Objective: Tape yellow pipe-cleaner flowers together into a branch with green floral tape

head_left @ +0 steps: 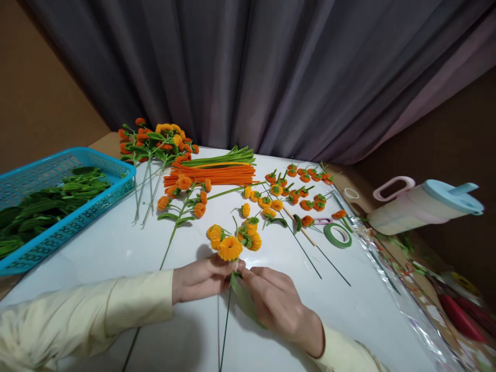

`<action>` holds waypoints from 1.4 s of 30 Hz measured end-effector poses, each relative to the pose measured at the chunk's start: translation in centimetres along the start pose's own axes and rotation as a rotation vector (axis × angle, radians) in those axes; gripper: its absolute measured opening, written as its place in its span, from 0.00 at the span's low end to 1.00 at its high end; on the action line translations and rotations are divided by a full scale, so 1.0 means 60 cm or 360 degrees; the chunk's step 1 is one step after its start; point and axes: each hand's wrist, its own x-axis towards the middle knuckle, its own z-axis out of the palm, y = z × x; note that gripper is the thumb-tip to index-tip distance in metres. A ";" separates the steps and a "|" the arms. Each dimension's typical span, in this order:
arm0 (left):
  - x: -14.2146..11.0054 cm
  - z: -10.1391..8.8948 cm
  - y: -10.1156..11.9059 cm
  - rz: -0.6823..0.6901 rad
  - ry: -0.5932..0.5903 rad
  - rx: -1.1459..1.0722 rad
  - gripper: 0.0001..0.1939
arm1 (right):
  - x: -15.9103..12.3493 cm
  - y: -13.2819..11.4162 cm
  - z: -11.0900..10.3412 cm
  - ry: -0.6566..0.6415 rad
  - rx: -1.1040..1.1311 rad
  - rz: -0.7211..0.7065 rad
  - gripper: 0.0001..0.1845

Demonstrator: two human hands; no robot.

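Although a spray of orange fluffy flowers with green leaves (199, 209) lies apparently complete on its long stem, left of the middle of the white table (127, 253), the spray in hand looks only part-built. This is a cluster of yellow fluffy flowers (230, 249) on a thin dark green wire stem (226, 330), raised over the table's near middle. The left hand (203, 279) has its fingers closed just below the blossoms, pinching the top of the stem. The right hand (277, 299) grips a pale green strip (244, 299) beside it, probably tape, though blur and the fingers leave room for doubt. Binding at the neck seems to be the present step; the stem below looks unwrapped.

Towards the far left corner, a bunch of orange and yellow flower sprays (155, 144) appears finished. Plenty seems left: loose orange flower heads on green stalks (306, 205) and loose yellow flower heads (268, 212) lie towards the right edge, near a roll of green tape (328, 235) and bare dark wires (308, 257). Along the far edge are bundles of orange fuzzy stems (211, 174) and green fuzzy stems (228, 156), seemingly unused; a blue plastic basket (77, 227) at the left edge holds many loose green leaves (34, 206).
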 end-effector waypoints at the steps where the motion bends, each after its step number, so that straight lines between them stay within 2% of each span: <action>1: 0.000 0.000 0.000 0.0000 -0.0013 0.0004 0.16 | 0.000 0.000 0.001 0.0006 0.0007 0.0009 0.27; 8: 0.001 -0.002 -0.003 0.0015 -0.0017 0.0060 0.16 | 0.002 -0.009 0.004 0.0069 0.0128 0.0219 0.19; 17: -0.002 0.004 -0.003 0.0009 0.0023 0.0080 0.16 | 0.011 -0.019 -0.001 0.0175 0.0195 0.0340 0.17; 27: -0.009 0.010 -0.007 0.0167 0.0047 0.0205 0.12 | 0.003 -0.017 0.003 0.0109 0.0188 0.0327 0.19; 35: -0.011 0.010 -0.005 0.0261 -0.0010 0.0360 0.06 | -0.006 -0.009 0.011 0.0123 0.0179 0.0284 0.21; 42: -0.012 0.007 -0.007 0.0278 0.0002 0.0419 0.10 | 0.006 -0.008 0.010 0.0107 0.0282 0.0366 0.17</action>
